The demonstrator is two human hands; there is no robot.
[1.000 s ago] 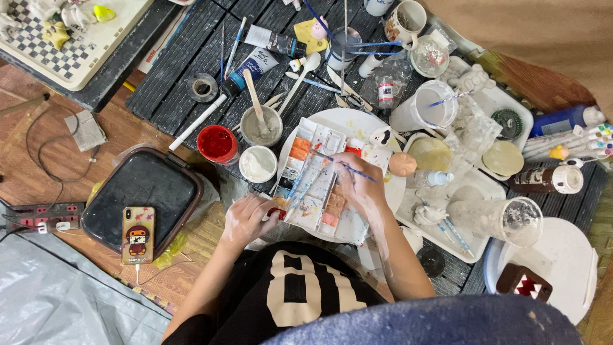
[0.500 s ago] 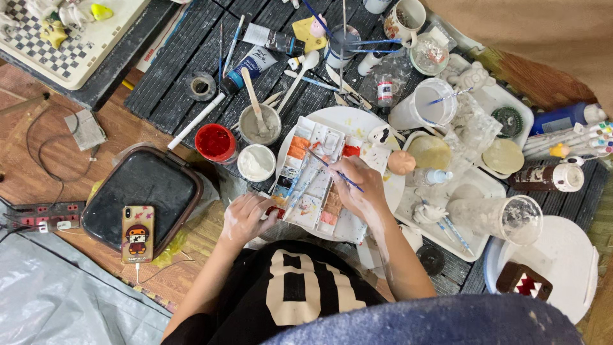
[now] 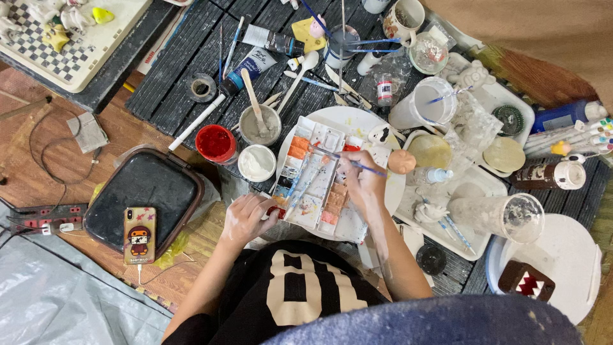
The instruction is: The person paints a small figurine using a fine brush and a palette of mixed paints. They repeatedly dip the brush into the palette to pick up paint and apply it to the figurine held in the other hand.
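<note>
Fingers of right hand [image 3: 359, 176] clamp one brush [image 3: 348, 162]; left hand [image 3: 246, 217] grips one palette [image 3: 319, 176]

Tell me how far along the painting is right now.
Done: the paint palette has its wells filled, and its mixing areas are smeared with colour. In hand: the right hand holds a thin blue brush over the wells, while the left hand steadies the palette's near corner. Left: the small peach figure beside the palette looks unpainted.
</note>
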